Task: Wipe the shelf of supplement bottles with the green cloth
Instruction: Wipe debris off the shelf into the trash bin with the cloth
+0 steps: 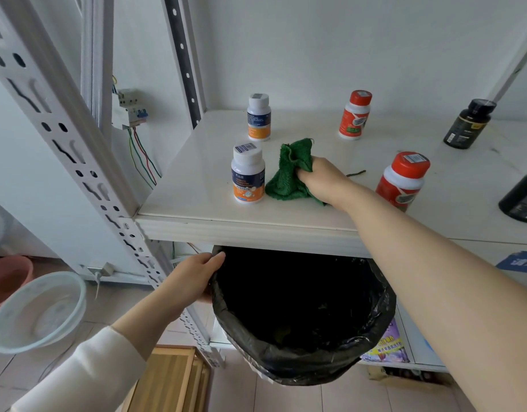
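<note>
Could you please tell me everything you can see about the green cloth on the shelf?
The green cloth is a dark green, looped terry-like rag, crumpled rather than folded. The right hand grips its right side, bunching one part upward while the rest spreads on the white shelf. Its left edge lies right beside the nearer white-capped bottle; contact is unclear.

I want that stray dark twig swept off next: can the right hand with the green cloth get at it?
Probably yes. The thin dark twig lies on bare white shelf just beyond the right hand holding the green cloth; the red-capped bottle stands close by.
</note>
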